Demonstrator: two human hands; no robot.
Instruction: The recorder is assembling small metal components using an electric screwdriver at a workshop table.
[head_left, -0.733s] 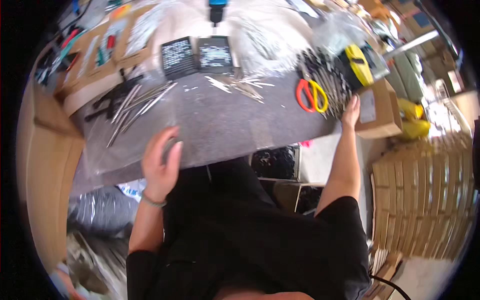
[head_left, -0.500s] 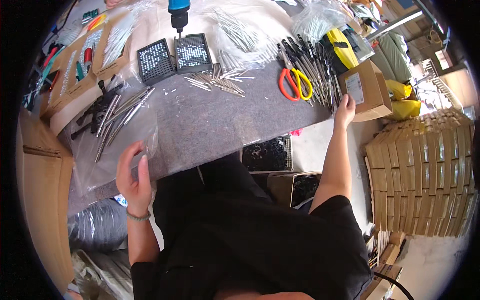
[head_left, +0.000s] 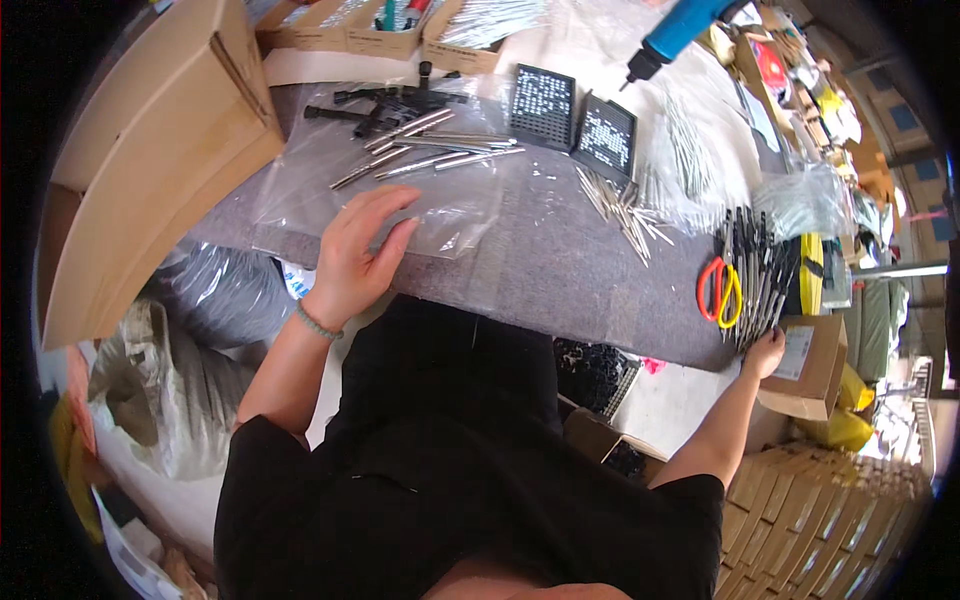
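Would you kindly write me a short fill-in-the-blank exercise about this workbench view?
1. The scissors have one red handle and one ____ handle.
2. The hand nearer the scissors is the person's ____ one.
3. The left hand has a ____ around its wrist.
4. The power tool near the black trays is mostly ____.

Missing words: yellow; right; bracelet; blue.

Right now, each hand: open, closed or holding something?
Left hand: open, nothing visible in it.
Right hand: at the ends of the black-and-silver rods, beside the cardboard box; whether it grips anything cannot be told.
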